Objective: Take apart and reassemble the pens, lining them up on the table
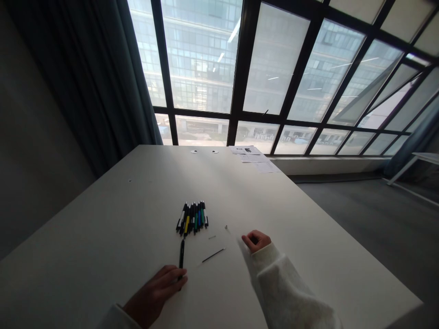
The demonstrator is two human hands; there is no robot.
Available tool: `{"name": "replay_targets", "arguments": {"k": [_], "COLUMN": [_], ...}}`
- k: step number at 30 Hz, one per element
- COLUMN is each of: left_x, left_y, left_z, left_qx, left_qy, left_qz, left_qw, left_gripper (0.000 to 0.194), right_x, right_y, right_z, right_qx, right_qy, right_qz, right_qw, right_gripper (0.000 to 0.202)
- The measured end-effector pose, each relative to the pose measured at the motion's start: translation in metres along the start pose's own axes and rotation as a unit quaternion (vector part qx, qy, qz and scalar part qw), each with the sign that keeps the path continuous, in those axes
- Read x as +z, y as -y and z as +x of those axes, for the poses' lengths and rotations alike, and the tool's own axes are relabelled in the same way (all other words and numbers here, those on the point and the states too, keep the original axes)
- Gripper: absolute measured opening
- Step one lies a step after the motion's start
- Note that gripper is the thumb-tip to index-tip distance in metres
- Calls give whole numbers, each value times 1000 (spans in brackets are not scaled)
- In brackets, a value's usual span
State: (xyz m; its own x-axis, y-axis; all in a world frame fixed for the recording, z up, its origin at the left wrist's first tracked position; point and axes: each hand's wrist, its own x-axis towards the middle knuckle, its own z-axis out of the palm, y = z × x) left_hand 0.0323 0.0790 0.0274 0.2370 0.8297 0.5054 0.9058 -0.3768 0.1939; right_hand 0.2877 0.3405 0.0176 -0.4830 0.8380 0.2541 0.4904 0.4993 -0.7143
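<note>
My left hand point(164, 288) pinches the lower part of a black pen barrel point(181, 253), which points away from me. Beyond its far end lies a row of several pens point(194, 218) with black, white, yellow, green and blue parts. A thin dark refill point(213, 255) rests on the table right of the barrel. Behind it are a small spring-like piece point(212, 237) and a tiny metallic tip piece point(226, 227). My right hand point(256, 240) rests at the right with curled fingers; what it holds, if anything, is hidden.
The white table point(137, 210) stretches toward large windows. Paper sheets point(255, 159) lie at its far right corner, and two round cable holes point(194, 151) are near the far edge. A dark curtain point(113, 82) hangs at the left; another table point(425, 157) stands far right.
</note>
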Motion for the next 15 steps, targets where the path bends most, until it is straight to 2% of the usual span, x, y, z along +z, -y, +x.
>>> {"name": "replay_targets", "arguments": {"k": [6, 9, 12, 15], "left_x": [4, 1, -6, -11], "left_y": [3, 4, 4, 0], "left_z": [3, 2, -2, -12], "left_qx": [4, -2, -38, -116], "left_qy": [-17, -41, -99, -144], "left_qz": [15, 51, 76, 61], "left_qw": [1000, 998, 991, 981], "left_gripper": [51, 45, 34, 22], "right_x": [2, 4, 5, 2], "right_y": [-2, -2, -3, -5], "right_z": [1, 0, -3, -9], "right_qx": [0, 9, 43, 51], "right_qy": [-3, -8, -24, -38], "right_qz": [13, 33, 77, 95], "right_qw": [1000, 999, 996, 993], "right_gripper": [35, 36, 38, 39]}}
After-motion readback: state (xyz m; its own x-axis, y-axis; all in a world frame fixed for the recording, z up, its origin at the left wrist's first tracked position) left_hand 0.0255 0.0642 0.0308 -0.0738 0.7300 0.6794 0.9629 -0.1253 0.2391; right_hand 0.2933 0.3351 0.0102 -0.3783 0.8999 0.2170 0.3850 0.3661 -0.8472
